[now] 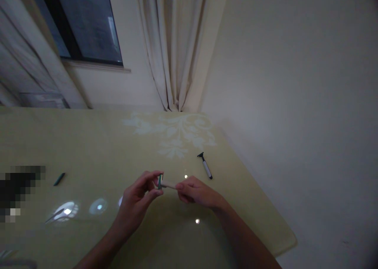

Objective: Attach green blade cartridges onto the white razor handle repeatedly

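Note:
Above the table, my two hands hold one razor (169, 185) between them. My left hand (136, 194) pinches its green head by the two ends, thumb below and fingers above. The pale handle runs to the right into my right hand (197, 191), whose thumb and fingers close on its far end. Beyond my right hand lies a second razor (206, 167) with a grey and black handle and a black head. Far to the left lies a small dark green strip-like piece (59, 179); its kind is unclear.
The glossy yellow-green table (242, 206) has a white floral pattern and lamp reflections. Its right edge runs beside a pale wall (295, 103). A dark blurred-out patch (20, 186) covers the left side. Curtains (174, 44) and a window (88, 21) stand behind.

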A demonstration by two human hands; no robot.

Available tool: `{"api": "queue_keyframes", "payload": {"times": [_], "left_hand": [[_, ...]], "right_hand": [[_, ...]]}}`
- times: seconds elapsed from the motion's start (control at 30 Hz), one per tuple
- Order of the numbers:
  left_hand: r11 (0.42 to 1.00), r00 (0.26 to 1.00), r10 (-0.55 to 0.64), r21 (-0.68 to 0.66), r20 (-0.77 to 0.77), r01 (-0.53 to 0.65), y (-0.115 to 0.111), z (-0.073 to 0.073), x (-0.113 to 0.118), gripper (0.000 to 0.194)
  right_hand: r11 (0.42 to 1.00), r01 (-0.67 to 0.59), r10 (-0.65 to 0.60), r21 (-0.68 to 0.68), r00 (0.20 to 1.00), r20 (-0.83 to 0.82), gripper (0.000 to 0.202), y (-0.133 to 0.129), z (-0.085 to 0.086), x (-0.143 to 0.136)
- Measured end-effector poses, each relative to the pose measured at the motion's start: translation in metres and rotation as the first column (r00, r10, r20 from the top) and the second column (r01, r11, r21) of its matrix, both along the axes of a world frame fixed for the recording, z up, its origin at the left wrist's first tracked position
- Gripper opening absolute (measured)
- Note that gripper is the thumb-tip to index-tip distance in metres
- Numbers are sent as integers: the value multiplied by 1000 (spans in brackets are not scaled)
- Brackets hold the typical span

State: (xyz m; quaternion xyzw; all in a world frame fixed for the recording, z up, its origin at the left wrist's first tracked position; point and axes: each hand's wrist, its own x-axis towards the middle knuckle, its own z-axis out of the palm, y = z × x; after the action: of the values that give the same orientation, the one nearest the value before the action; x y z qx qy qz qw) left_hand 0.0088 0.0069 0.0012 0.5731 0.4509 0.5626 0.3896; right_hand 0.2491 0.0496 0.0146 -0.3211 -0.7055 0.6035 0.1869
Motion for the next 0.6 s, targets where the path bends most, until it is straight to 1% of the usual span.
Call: {"api": "queue_keyframes", "payload": {"times": [0.07, 0.2, 0.4, 0.6], "left_hand": [[1000, 1000, -2, 9, 2, 2, 0, 0, 1, 32], [1000, 1000, 9, 6, 6, -10, -1, -1, 1, 30], [999, 1000, 8, 32, -19, -7, -1, 1, 0, 31], [999, 1000, -9, 36, -9, 10, -2, 1, 0, 31]], "right_hand": [[1000, -13, 13, 6, 1000, 2, 76, 0, -1, -1], [999, -1, -2, 47, 998, 66, 75, 1, 0, 2], [999, 26, -26, 19, 1000, 4, 76, -2, 2, -2], [998, 53, -55, 45, 998, 38, 74, -1, 2, 0]]}}
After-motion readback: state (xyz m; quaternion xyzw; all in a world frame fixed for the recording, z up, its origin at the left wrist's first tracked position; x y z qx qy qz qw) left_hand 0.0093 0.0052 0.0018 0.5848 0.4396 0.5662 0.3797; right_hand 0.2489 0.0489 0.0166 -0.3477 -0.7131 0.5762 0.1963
